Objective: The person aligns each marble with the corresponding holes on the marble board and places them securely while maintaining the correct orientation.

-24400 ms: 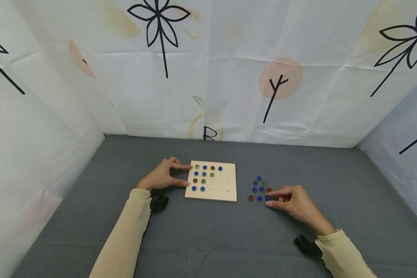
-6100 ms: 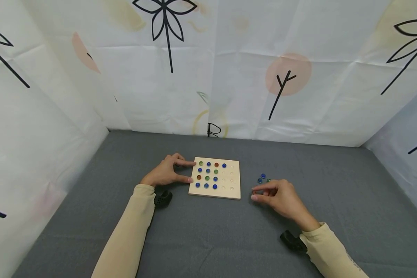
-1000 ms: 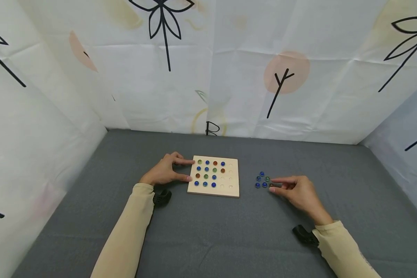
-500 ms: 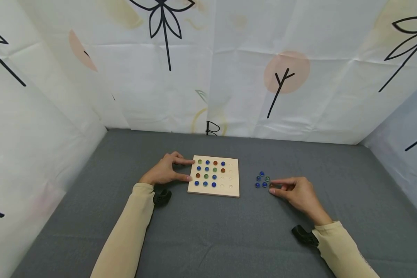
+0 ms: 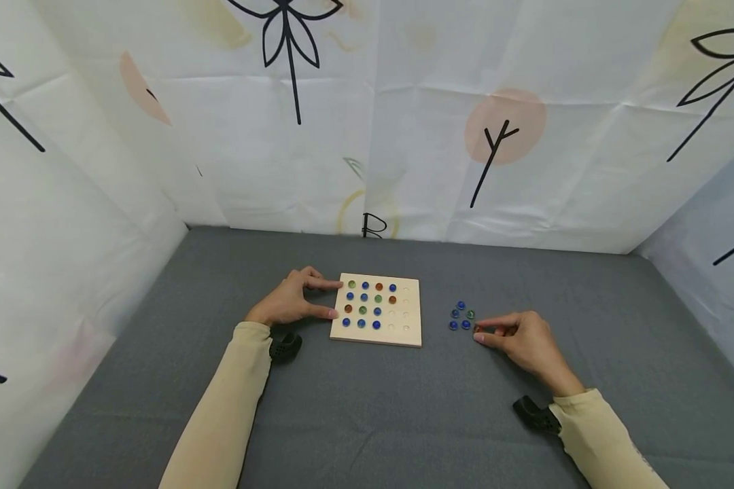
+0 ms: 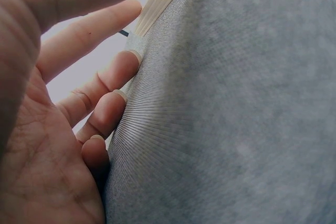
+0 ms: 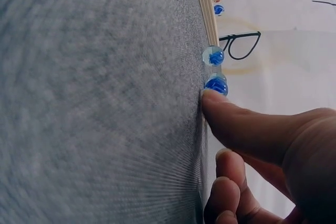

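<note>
A square wooden board with rows of shallow hollows lies on the grey cloth; glass marbles fill its left three columns. My left hand touches the board's left edge with extended index finger and thumb. The other fingers of that hand bend loosely above the cloth in the left wrist view. Right of the board, my right hand pinches a red-brown marble between thumb and index fingertip, down at the cloth. In the right wrist view the thumb hides that marble, and a blue marble shows just past its tip.
Several loose marbles lie by my right fingertips, among them a blue marble and a green marble. The board's fourth column holds marbles in its two far hollows. White printed fabric walls the table's back and sides.
Since the oldest frame, marbles have joined the board's third and fourth columns, and the loose group has shrunk. Over the last second the red-brown marble has shifted slightly nearer; my left hand stays put.
</note>
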